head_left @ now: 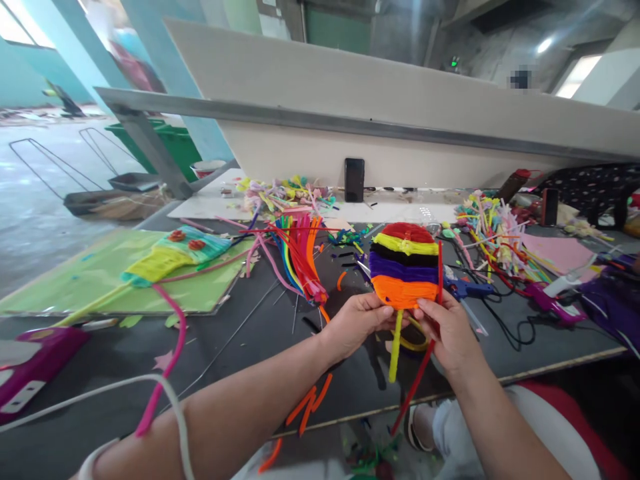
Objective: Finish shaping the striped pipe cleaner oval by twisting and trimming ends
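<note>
The dark worktop [245, 353] lies cluttered; above it, toward its near edge, the left hand [363, 317] and right hand [450, 333] pinch the striped disc [404, 267] by its lower rim, the red strip [425, 361] running lengthwise up its right side, nearer the right hand.

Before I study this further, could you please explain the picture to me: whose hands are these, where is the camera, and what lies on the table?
There is no machine here, only one person's bare left hand and right hand. The single picture comes from a camera worn on that person's head, looking forward and down. Both hands hold a striped disc with a yellow stem below. On the dark table lie a bundle of colourful strips, a green sheet bearing a yellow-and-teal piece, and a blue glue gun.
</note>
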`<state>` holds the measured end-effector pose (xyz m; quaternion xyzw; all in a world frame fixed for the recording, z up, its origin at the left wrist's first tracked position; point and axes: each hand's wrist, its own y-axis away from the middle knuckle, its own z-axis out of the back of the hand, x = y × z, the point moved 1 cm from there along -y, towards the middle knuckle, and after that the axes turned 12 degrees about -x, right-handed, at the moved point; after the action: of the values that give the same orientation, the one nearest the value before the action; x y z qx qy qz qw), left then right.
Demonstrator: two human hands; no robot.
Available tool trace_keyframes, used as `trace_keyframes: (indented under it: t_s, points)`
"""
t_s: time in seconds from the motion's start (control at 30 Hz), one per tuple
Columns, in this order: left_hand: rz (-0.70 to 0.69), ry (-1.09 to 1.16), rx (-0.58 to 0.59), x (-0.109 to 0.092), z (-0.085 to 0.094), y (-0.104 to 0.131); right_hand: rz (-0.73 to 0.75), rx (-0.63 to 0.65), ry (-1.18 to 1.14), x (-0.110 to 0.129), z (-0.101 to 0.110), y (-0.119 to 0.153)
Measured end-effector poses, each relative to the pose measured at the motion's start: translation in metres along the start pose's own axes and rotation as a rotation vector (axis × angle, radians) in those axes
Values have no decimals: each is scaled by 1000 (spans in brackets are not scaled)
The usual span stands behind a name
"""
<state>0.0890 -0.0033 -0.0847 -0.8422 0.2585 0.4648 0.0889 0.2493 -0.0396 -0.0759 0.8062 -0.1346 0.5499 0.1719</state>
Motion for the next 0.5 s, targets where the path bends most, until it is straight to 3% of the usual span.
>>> trace_keyframes:
  t_s: [0.27,0.5]
  points:
    - [-49,-88,-210,4,-6,1,43,0,47,1,-5,6]
    - [-109,-171,-87,-1,-2,2,-61,23,-16,6,-2,5]
